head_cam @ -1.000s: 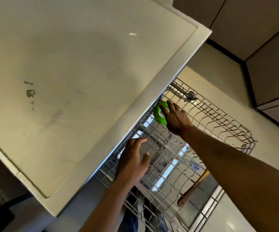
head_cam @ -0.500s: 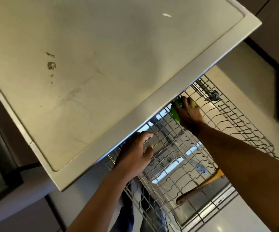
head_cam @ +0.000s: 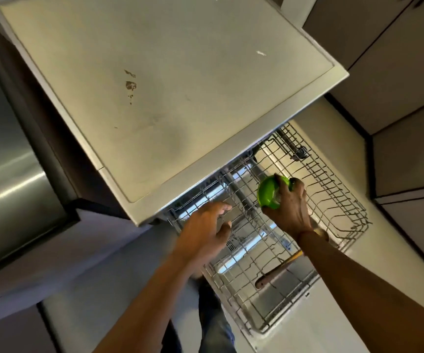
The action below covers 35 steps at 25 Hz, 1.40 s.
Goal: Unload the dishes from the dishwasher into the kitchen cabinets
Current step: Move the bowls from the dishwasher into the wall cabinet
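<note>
A wire dishwasher rack point(head_cam: 343, 200) is pulled out from under the white countertop point(head_cam: 170, 93). My right hand point(head_cam: 291, 210) is shut on a small green bowl point(head_cam: 269, 193), held tilted just above the rack's middle. My left hand point(head_cam: 204, 231) hovers over the rack's left part, near the counter edge, with its fingers spread and nothing in it. A wooden-handled utensil point(head_cam: 275, 272) lies below the rack, partly hidden by my right forearm.
A stainless steel appliance point(head_cam: 7, 174) stands to the left of the counter. Grey cabinet doors point(head_cam: 396, 72) line the right side. The pale floor point(head_cam: 333, 327) runs beside the open dishwasher. My legs show below the rack.
My right hand has lifted the green bowl away from the counter edge and out over the rack. My left hand has drawn back a little. The view has shifted left.
</note>
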Tool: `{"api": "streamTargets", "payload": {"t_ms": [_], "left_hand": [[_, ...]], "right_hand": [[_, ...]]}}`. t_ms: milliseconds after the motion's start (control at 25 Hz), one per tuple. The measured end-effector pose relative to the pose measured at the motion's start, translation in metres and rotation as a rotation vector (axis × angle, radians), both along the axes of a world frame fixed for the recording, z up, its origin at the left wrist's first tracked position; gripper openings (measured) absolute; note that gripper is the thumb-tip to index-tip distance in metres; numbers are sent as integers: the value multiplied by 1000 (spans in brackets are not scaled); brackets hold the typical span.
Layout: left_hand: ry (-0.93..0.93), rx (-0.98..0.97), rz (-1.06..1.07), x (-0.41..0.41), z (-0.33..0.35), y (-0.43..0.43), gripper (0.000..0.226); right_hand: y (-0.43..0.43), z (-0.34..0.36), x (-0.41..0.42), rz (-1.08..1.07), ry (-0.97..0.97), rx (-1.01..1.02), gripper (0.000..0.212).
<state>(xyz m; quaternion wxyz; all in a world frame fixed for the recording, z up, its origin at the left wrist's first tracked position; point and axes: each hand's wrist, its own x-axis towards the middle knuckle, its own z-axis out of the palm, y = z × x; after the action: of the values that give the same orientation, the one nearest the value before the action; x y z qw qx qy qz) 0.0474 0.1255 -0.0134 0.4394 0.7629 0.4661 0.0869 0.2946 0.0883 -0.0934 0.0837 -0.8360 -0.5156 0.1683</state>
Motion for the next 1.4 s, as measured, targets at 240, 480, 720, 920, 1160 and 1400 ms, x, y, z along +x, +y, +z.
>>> {"api": "streamTargets", "payload": {"t_ms": [240, 480, 720, 920, 1160, 1400], "left_hand": [[-98, 44, 49, -63, 34, -42, 37], [-160, 182, 192, -147, 84, -69, 35], [-128, 323, 386, -237, 134, -86, 33], [-94, 435, 602, -300, 184, -93, 33], [25, 465, 810, -373, 228, -120, 31], [133, 612, 932, -458, 277, -146, 31]], "right_hand": [[-63, 80, -98, -256, 378, 230, 108], [-104, 157, -206, -257, 612, 461, 92], [-96, 202, -291, -84, 924, 582, 80], [-61, 246, -345, 139, 1055, 569, 88], [-32, 290, -418, 473, 1155, 548, 88], [-23, 336, -511, 756, 1209, 487, 92]]}}
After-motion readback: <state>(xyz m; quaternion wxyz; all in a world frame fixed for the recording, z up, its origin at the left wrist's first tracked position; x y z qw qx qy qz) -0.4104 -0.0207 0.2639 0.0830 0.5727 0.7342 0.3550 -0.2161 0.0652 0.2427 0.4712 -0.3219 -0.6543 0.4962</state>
